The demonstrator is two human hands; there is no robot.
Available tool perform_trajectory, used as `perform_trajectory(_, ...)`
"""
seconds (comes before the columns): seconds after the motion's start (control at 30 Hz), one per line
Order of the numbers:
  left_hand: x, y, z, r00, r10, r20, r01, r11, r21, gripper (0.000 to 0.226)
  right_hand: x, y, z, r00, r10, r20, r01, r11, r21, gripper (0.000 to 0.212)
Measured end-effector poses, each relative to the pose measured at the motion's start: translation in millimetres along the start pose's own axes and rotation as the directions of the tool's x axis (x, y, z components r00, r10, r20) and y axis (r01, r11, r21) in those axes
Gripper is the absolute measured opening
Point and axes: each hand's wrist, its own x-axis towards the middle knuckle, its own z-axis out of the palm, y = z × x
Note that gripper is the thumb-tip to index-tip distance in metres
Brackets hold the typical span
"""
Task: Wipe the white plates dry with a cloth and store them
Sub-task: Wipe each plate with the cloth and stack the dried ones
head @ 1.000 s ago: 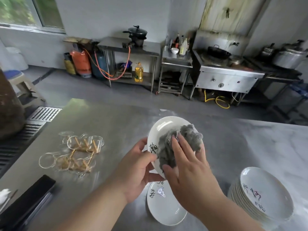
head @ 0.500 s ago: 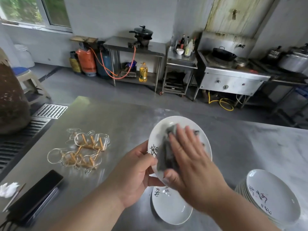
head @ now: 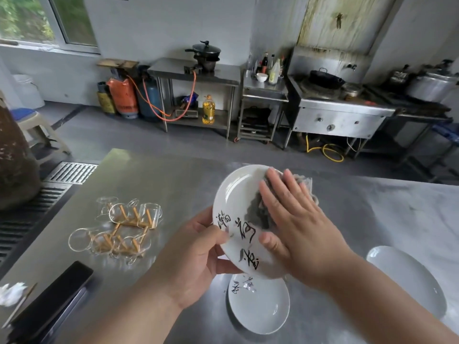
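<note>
Right hand, fingers straight and spread, presses the grey cloth flat against the white plate, which is held tilted at frame centre above the desk. Left hand pinches its lower-left rim. A second plate lies below it on the desk, and another plate sits at lower right.

The walls are pale grey, and a window at the upper left lets in daylight (green leaves show behind the glass). The floor is dark grey, with a metal grate at the left. Along the far wall stand a steel table, a narrow steel trolley and a steel stove. A plastic stool stands at the left. A wide steel counter fills the foreground.
</note>
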Motion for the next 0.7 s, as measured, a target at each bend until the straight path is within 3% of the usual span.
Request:
perform_trajectory(0.1, 3.6, 1.8, 1.6, 0.999, 0.040, 0.000, -0.040, 0.999, -0.035, 0.048, 2.2, -6.3, -1.0, 0.999, 0.035, -0.033, -0.033, 0.998, 0.045, 0.094)
perform_trajectory(0.2, 7.3, 1.4, -1.7, 0.996, 0.065, -0.064, -0.070, 0.993, -0.090, 0.053, -13.5, -28.1, 18.8, 0.993, -0.112, -0.036, 0.117, 0.978, 0.174, 0.087)
perform_trajectory(0.27, 8.6, -2.9, -3.6, 0.992, 0.066, -0.105, -0.076, 0.992, -0.100, 0.053, -21.2, -29.5, 27.0, 0.983, -0.185, -0.003, 0.183, 0.972, 0.147, 0.086)
perform_trajectory(0.5, 15.4, -7.6, 2.2, 0.992, 0.086, -0.088, -0.098, 0.985, -0.140, 0.053, 7.4, 16.0, -2.7, 1.000, -0.006, -0.001, 0.006, 1.000, 0.005, 0.097)
perform_trajectory(0.7, 23.9, -16.9, 6.1, 0.984, 0.086, -0.158, -0.114, 0.978, -0.176, 0.050, -24.9, -28.6, 38.1, 0.991, -0.136, -0.016, 0.137, 0.971, 0.195, 0.095)
